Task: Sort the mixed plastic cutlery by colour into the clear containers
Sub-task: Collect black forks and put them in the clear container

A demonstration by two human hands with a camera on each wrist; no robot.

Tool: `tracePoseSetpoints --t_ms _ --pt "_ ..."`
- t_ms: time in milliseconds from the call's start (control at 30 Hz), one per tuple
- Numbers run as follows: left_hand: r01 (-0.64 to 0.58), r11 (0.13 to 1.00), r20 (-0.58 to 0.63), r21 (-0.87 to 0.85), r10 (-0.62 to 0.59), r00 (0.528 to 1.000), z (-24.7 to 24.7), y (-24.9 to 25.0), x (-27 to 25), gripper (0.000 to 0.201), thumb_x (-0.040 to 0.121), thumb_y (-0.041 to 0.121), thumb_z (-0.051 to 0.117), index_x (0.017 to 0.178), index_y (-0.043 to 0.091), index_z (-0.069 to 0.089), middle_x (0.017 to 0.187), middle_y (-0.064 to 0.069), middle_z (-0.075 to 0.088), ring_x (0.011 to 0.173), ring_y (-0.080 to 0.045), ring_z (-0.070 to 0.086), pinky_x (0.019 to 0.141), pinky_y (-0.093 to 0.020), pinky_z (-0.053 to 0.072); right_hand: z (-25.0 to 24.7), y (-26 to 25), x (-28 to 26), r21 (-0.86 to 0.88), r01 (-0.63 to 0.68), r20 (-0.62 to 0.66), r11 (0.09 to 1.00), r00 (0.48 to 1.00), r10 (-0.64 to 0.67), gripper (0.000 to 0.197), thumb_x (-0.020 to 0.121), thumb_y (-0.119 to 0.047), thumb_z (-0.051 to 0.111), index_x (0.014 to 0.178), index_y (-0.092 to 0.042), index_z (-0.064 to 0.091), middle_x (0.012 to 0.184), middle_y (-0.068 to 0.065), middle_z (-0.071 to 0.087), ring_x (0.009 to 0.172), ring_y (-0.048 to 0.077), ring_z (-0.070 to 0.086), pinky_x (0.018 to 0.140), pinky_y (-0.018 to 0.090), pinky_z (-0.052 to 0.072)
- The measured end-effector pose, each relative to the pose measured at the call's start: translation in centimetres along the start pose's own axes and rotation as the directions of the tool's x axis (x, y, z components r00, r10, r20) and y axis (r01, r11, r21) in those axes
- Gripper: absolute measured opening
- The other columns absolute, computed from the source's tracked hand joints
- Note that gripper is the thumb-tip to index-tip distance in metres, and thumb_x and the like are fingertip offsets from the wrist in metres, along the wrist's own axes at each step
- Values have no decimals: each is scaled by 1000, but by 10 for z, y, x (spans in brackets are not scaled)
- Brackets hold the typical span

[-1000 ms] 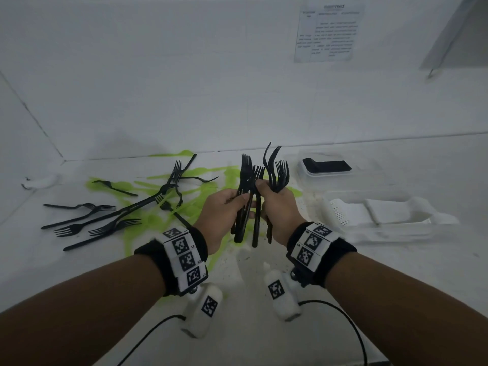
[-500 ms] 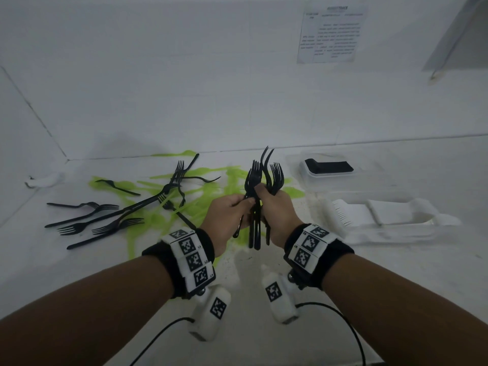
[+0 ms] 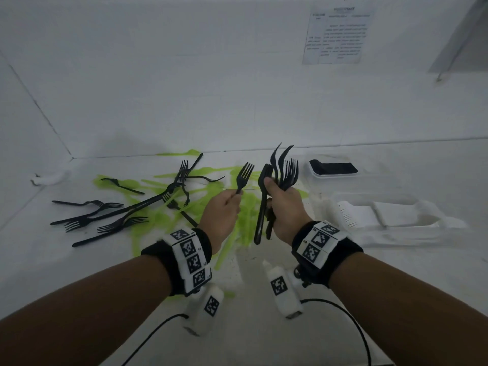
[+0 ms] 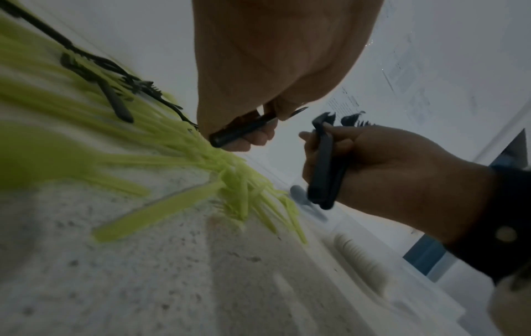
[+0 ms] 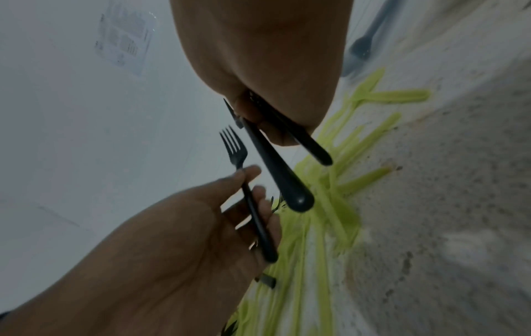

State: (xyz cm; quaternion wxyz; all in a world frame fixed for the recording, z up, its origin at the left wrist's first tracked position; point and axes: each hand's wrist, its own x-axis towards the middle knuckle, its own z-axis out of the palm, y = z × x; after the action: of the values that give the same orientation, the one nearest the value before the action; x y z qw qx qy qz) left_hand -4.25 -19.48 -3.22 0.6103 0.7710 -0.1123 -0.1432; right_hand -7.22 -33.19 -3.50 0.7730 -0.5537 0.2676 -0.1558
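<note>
My right hand (image 3: 284, 207) grips the black fork bundle (image 3: 286, 171); my left hand (image 3: 221, 207) pinches a single fork (image 3: 244, 175). I'd square those handles, then carry them to the container (image 3: 333, 169) at two o'clock.

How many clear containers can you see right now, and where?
2. One clear plastic container at the back right holds black cutlery; a nearer one, in front of it, holds white cutlery. Their walls are faint, so another may go unseen.

Dim, flat light; wrist views dark, blurred, edges warped
</note>
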Motion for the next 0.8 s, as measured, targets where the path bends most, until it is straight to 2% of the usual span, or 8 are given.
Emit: tracePoseSetpoints --t_ms 100,167,300,433,500,600,700,800 --pt "-46 999 76 -9 46 996 8 -1 -6 24 107 21 48 107 16 72 80 6 66 77 -15 60 75 -25 49 9 3 -5 7 1 58 1000 998 -1 19 103 -25 60 101 -10 72 76 6 63 53 16 55 49 27 46" --pt "-58 998 115 -5 58 992 9 -1 -9 25 107 20 49 104 16 73 92 2 75 87 -17 68 82 -31 52 10 2 -8 9 -7 90 1000 996 6 22 103 -25 59 105 -8 72 82 6 68 59 14 63 53 26 50" --pt "-56 998 191 36 48 981 -2 3 -13 27 108 19 47 101 12 73 86 15 71 79 3 60 72 -15 45 10 -1 -13 -8 -27 160 1000 987 28 17 101 -26 63 105 -13 73 79 1 66 59 10 60 54 22 48" --pt "21 1000 169 18 -24 985 -11 6 -10 20 101 30 52 90 16 61 95 1 56 92 -16 52 87 -33 44 12 2 -16 -10 -15 186 1000 982 17 17 100 -26 66 109 -13 73 70 -5 62 46 7 47 49 23 38" --pt "46 997 133 -60 -37 990 -10 8 -7 19 97 32 58 96 14 60 92 -3 55 88 -19 54 86 -38 47 17 1 -19 47 -21 212 999 977 10 23 100 -24 66 113 -7 73 74 -1 65 45 9 45 47 25 37" --pt "51 987 126 -156 -31 992 -6 6 -3 25 101 20 53 122 5 54 98 -8 58 84 -19 56 79 -37 49 25 -4 -25 50 -11 258 999 966 -2 26 100 -20 66 117 -2 71 87 6 72 52 8 60 46 24 45" --pt "61 985 128 -163 -40 991 -12 1 -2 17 105 19 50 118 8 51 87 -7 59 73 -17 58 73 -35 52 24 -8 -25 -51 4 258 999 966 9 19 101 -26 63 112 -12 71 70 -4 58 42 7 43 44 23 34" --pt "90 986 59 -139 -83 995 -20 2 1 16 106 27 48 112 12 48 75 0 40 60 -12 36 59 -30 36 19 -4 -21 -96 9 198 995 980 10 10 100 -31 59 103 -24 54 80 0 38 49 12 27 51 29 25"
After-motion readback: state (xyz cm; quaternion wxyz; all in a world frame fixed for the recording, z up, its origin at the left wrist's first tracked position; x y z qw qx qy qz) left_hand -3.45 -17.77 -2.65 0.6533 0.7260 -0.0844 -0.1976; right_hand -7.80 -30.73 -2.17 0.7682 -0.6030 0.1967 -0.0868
